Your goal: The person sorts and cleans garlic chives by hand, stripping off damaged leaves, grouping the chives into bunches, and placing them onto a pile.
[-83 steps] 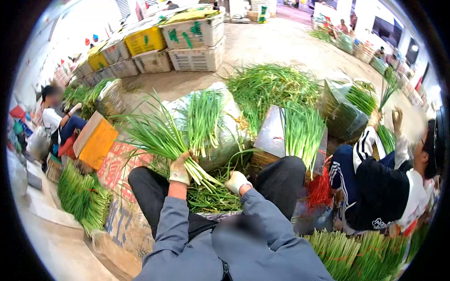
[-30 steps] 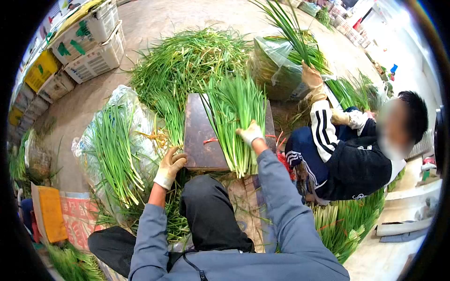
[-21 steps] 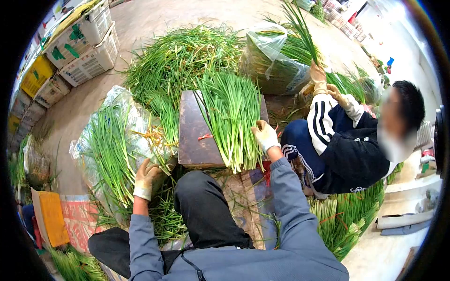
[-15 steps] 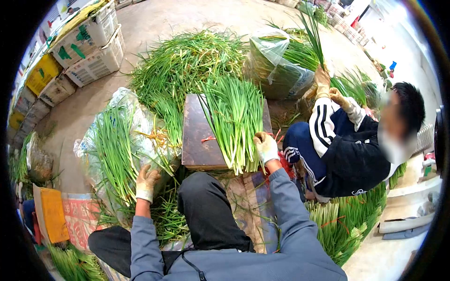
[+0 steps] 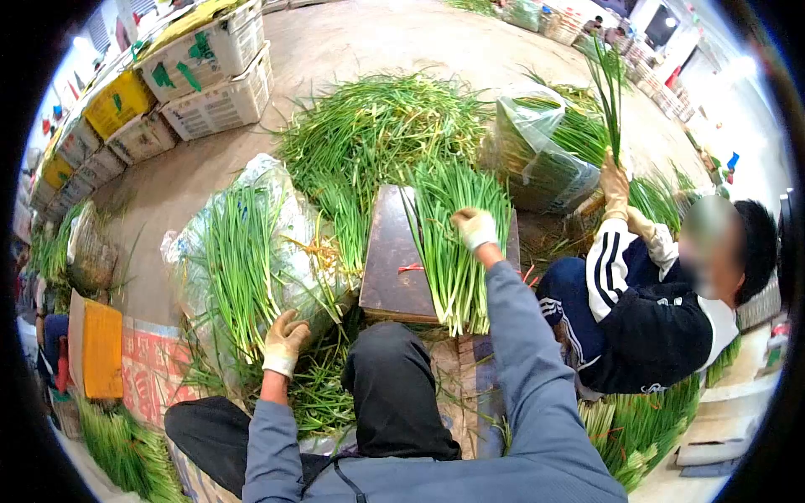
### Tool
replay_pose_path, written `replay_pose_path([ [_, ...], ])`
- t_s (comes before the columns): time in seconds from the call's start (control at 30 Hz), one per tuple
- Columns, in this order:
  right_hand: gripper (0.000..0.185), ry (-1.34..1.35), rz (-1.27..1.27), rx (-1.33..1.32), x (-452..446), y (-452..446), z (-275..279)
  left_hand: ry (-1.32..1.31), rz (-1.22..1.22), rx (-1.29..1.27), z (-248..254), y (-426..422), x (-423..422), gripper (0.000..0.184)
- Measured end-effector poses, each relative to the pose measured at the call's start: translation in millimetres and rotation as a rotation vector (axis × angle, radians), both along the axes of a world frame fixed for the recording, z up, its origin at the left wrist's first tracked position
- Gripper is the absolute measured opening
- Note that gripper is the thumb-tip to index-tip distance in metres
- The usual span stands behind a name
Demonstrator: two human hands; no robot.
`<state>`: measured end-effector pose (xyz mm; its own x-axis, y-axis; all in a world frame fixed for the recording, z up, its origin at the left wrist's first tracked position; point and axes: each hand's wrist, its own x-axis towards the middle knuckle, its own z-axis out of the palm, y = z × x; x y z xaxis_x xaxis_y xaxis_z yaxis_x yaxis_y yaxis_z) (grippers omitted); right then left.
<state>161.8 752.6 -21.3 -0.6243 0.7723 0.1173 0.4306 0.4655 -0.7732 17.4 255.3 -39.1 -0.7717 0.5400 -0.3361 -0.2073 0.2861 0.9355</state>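
Observation:
A thick bunch of garlic chives, long green leaves with pale ends toward me, lies across a dark flat-topped block. My right hand, in a pale glove, is over the upper leaves, its fingers curled; what they hold, if anything, is hidden. More chives lie on a clear plastic sheet at the left. At their pale ends is my left hand, gloved too, thumb and fingers apart. A red tie shows beside the bunch on the block.
Beyond the block is a big heap of loose chives, with a filled plastic bag to its right. A co-worker sits at the right, holding up a few stalks. Stacked crates stand at the upper left.
My right hand has moved from the right edge of the bunch up over its leaves. My left hand stays by the pale ends on the left. The view has shifted slightly.

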Motion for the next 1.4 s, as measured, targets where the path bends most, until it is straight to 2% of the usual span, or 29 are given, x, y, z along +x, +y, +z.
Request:
replay_pose_path([
  [0.03,0.013,0.231,-0.112,-0.376,-0.3,4.4,26.9,0.016,0.018,-0.024,10.0,-1.1,-0.2,0.059],
  [0.07,0.013,0.294,-0.155,-0.430,5.5,2.8,62.5,-0.021,0.059,0.043,-4.3,-7.4,-5.3,0.057],
  [0.13,0.014,0.568,-0.060,-0.582,18.0,21.4,86.8,-0.019,0.088,0.041,-13.9,-8.6,-10.4,0.059],
  [0.17,0.014,0.598,-0.048,-0.606,24.7,20.1,106.7,-0.018,0.094,0.038,-20.4,-8.3,-11.3,0.060],
  [0.23,0.012,0.455,0.079,-0.451,31.5,15.8,121.8,-0.047,0.071,0.019,-21.7,0.2,-6.2,0.060],
  [0.3,0.013,0.079,0.140,-0.208,24.1,3.4,108.2,-0.086,0.037,-0.015,-20.7,10.9,0.9,0.060],
  [0.33,0.016,-0.197,0.185,0.053,22.5,-6.1,104.7,-0.089,0.023,-0.020,-19.9,16.2,4.6,0.060],
  [0.37,0.020,-0.295,0.234,0.221,15.2,-4.7,71.1,-0.090,0.010,-0.026,-18.5,21.0,8.6,0.060],
  [0.4,0.024,-0.395,0.215,0.162,6.5,-16.3,63.0,-0.072,-0.010,0.002,-11.4,24.3,14.0,0.060],
  [0.47,0.029,-0.557,0.148,0.229,-7.2,-20.5,20.4,-0.099,-0.026,0.051,-8.4,25.3,19.8,0.059],
  [0.53,0.030,-0.698,0.106,0.266,-18.8,-29.2,7.0,-0.092,-0.059,0.053,-4.3,17.9,20.8,0.058],
  [0.57,0.030,-0.682,0.075,0.270,-23.2,-19.3,-13.2,-0.103,-0.035,0.046,8.3,17.2,23.1,0.057],
  [0.67,0.026,-0.480,0.032,0.088,-24.0,-3.7,-1.1,-0.066,0.036,0.038,8.0,4.4,17.0,0.054],
  [0.77,0.024,-0.104,0.010,-0.295,-12.8,14.9,29.6,-0.078,0.093,0.043,10.9,-1.9,11.5,0.054],
  [0.83,0.023,0.009,-0.057,-0.413,-5.1,11.0,70.7,-0.076,0.096,0.060,2.5,-4.2,9.3,0.054],
  [0.9,0.022,0.111,-0.011,-0.424,5.9,13.2,87.3,-0.078,0.082,0.052,0.7,-1.9,12.0,0.054],
  [1.2,0.021,0.210,0.003,-0.318,9.4,-2.3,109.2,-0.069,-0.019,0.080,1.6,13.9,19.5,0.055],
  [1.3,0.019,0.366,-0.086,-0.256,-4.6,6.9,120.4,-0.074,-0.013,0.072,4.6,12.7,21.3,0.055],
  [1.4,0.018,0.532,-0.062,-0.286,-18.4,12.2,140.2,-0.087,0.000,0.070,6.4,11.7,19.6,0.057],
])
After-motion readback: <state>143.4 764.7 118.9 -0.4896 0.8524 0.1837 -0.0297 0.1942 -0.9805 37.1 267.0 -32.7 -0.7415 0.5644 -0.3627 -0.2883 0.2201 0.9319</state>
